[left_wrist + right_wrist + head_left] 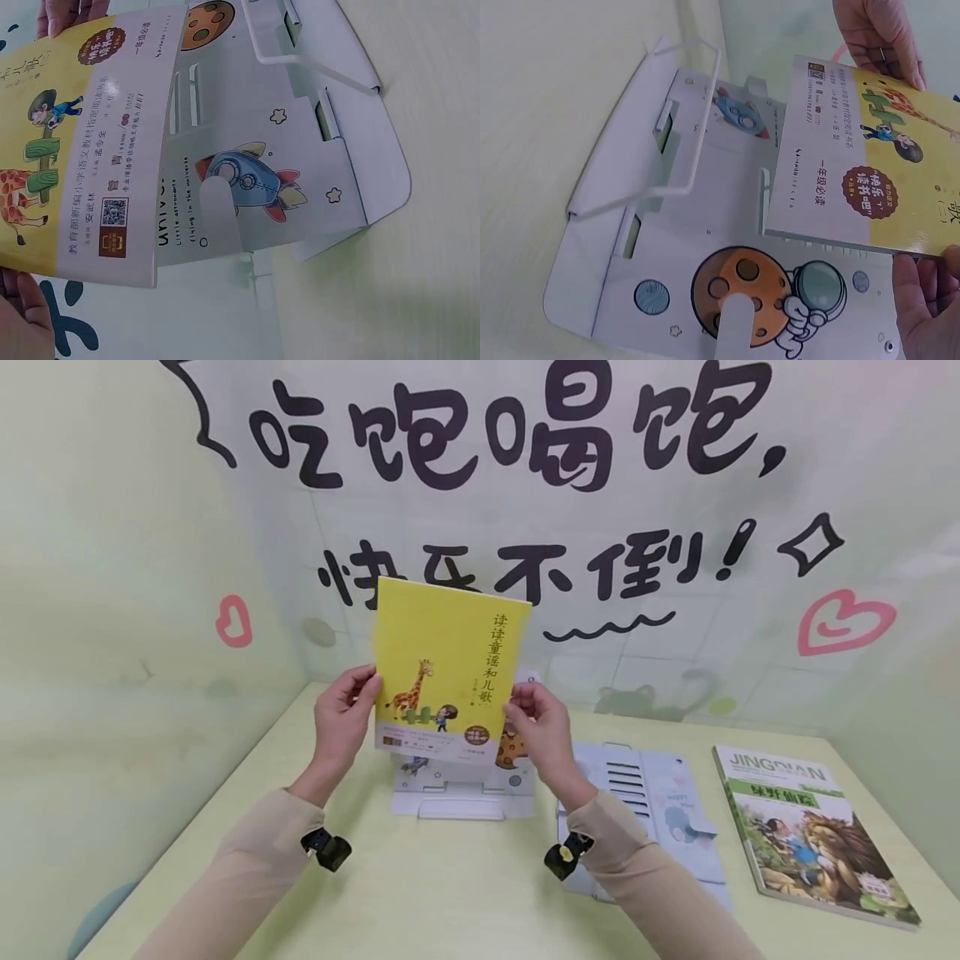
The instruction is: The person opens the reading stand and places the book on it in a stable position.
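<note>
Pale counter (450,893): left hand (341,714) and right hand (542,725), fingers pinching sides of book (431,639), before stand (480,782). Step judged: placement; next move likely needs steady lowering.

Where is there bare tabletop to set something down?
Bare table lies before the propped stand, left of the flat blue stand, and leftward toward the wall. The right is crowded: the flat blue stand, then the lion book. Left hand and right hand hold the yellow book up.
</note>
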`<action>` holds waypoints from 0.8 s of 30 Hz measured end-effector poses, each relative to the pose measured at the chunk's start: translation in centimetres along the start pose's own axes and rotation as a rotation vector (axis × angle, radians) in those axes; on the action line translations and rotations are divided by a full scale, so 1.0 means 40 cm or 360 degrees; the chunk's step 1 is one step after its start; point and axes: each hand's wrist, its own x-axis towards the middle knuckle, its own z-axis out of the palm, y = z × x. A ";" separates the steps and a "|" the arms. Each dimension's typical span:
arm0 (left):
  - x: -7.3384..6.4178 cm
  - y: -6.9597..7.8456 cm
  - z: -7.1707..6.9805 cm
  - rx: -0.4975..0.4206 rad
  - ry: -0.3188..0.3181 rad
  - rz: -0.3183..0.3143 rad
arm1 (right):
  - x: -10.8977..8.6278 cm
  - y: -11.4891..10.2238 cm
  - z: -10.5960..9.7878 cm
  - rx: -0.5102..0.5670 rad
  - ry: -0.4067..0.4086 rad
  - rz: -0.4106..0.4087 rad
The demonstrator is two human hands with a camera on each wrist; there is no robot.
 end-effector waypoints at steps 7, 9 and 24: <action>0.012 -0.020 0.039 -0.0009 -0.0103 0.0079 | 0.024 0.023 -0.038 -0.0068 0.0056 -0.0012; 0.009 -0.025 0.046 -0.0012 -0.0133 0.0057 | 0.029 0.034 -0.045 -0.0093 0.0066 -0.0013; -0.036 -0.075 0.039 0.0191 -0.0221 -0.0062 | 0.022 0.102 -0.053 -0.0312 0.0037 0.0015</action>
